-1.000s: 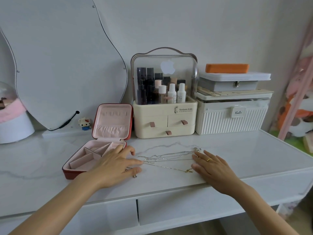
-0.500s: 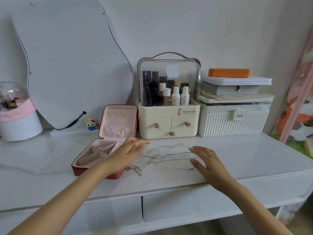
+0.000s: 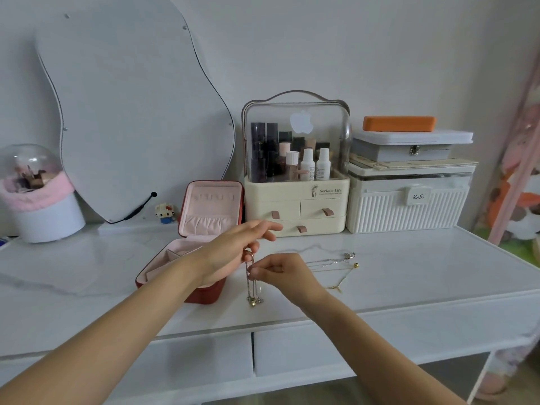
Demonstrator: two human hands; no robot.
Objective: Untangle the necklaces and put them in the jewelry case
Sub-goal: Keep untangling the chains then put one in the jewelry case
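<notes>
A thin gold necklace (image 3: 252, 290) hangs above the white desk, its pendant end dangling just over the surface. My left hand (image 3: 233, 252) pinches the chain's top with thumb and finger, other fingers spread. Just below, my right hand (image 3: 280, 271) pinches the same chain with curled fingers. Other thin silver and gold necklaces (image 3: 336, 266) lie tangled on the desk to the right. A red jewelry case (image 3: 201, 293) with pink lining stands open to the left, partly hidden by my left forearm.
A cream cosmetics organizer (image 3: 296, 206) and a white ribbed box (image 3: 409, 206) stand behind the necklaces. A wavy mirror (image 3: 131, 112) leans on the wall at left, beside a domed pink-trimmed holder (image 3: 38, 194). The desk front edge (image 3: 292, 320) runs below my hands.
Both hands left the desk surface and came together. My left hand has lifted one necklace off the desk, and my right hand has taken hold of its chain.
</notes>
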